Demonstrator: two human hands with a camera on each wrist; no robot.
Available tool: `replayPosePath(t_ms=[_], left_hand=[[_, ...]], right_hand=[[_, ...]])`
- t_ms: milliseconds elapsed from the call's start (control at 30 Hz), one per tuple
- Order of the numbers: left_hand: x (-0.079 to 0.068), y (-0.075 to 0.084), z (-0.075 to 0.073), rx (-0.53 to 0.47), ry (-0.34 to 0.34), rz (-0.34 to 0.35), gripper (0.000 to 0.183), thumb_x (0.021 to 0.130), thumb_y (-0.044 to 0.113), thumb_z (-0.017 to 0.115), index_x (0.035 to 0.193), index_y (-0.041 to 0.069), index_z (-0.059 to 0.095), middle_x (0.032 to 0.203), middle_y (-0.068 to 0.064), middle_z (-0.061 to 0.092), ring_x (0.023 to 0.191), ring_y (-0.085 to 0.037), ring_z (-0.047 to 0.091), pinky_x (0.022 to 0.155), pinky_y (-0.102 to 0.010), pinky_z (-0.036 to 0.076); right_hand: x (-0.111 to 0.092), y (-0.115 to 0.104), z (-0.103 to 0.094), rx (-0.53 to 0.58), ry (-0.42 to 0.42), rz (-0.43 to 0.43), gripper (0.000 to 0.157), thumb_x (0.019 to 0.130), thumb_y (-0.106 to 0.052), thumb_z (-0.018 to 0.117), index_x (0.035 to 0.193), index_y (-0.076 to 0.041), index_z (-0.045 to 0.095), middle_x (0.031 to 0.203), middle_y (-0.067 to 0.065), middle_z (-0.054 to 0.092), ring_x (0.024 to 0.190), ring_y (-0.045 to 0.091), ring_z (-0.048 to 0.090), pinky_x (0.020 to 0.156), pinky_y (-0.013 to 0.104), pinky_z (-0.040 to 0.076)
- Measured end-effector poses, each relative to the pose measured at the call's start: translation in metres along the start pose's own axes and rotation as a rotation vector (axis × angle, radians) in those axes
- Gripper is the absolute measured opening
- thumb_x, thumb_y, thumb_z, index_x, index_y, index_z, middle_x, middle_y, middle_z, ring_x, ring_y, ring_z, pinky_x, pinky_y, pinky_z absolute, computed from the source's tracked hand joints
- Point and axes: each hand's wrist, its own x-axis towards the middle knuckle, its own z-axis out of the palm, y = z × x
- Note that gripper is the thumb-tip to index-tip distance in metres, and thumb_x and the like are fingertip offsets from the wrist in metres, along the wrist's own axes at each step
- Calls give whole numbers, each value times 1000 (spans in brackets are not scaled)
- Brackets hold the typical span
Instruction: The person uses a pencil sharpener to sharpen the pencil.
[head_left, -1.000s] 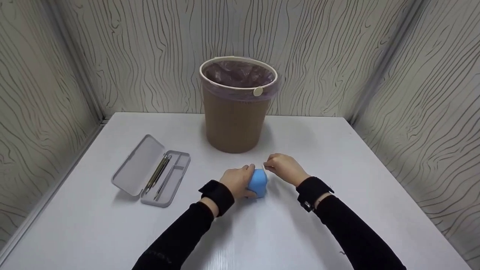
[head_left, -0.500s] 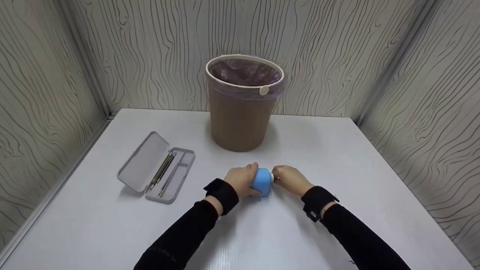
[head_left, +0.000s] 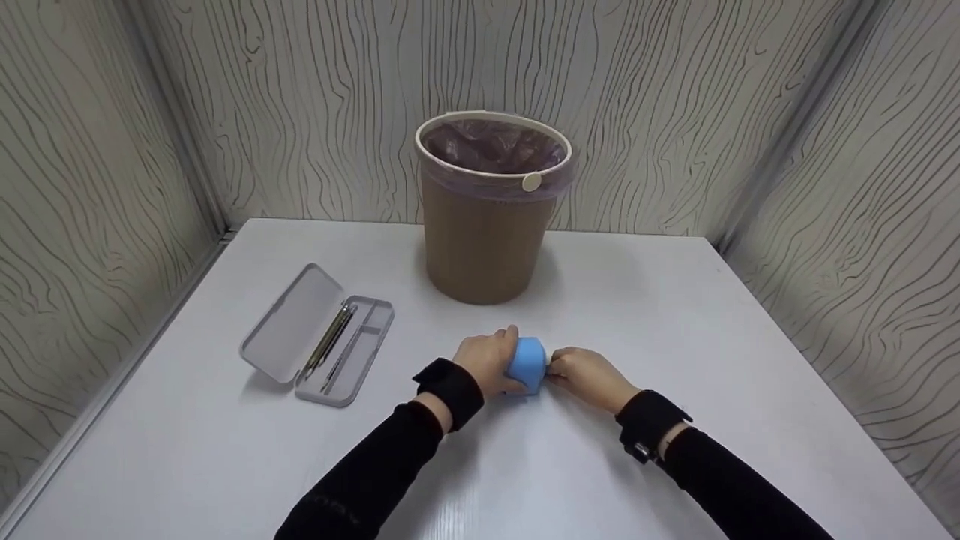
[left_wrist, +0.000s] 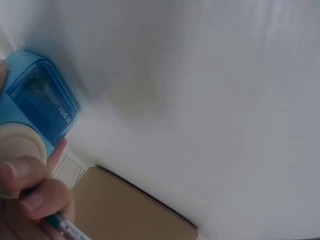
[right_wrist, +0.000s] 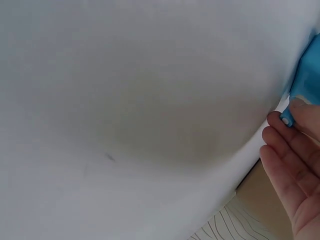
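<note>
My left hand (head_left: 487,364) grips a blue pencil sharpener (head_left: 527,365) low over the white table. The left wrist view shows the sharpener's see-through blue shavings drawer (left_wrist: 45,100) and a cream round front (left_wrist: 20,145). Curled fingers of that hand also hold a patterned pencil (left_wrist: 67,227) close to this front; its far end is hidden. On the other side, my right hand (head_left: 589,375) pinches the small blue crank knob (right_wrist: 287,119) between thumb and fingertips, its remaining fingers extended in the right wrist view.
An open grey pencil case (head_left: 379,330) with several pencils (head_left: 328,341) lies to the left. Behind the hands stands a brown waste bin (head_left: 480,247) lined with a purple bag. Wood-patterned panels (head_left: 337,112) enclose the table's back and sides.
My right hand has moved from above the sharpener's right end down along its right side, carrying the crank round. My left hand keeps its grip. The head view has shifted slightly.
</note>
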Motion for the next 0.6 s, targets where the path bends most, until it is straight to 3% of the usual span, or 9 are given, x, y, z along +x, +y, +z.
replayPosePath(t_ms=[267,600], left_hand=[[-1,1,5,0,35,9,75,77,51,87,126,7,51,110,-8,73,91,-23,75,76,-35,62],[0,1,-1,14,-11,3,73,79,50,87,126,7,51,115,-10,73,97,-24,76,83,-37,63]], right_hand=[[-19,-9,-12,-8,30,-107,7,87,-3,77,92,-5,81,86,6,76,81,20,73,74,31,61],[-30,-20,-40,-45,79,-127,5,89,-5,77,93,-8,78,88,3,74,80,17,70,70,26,60]])
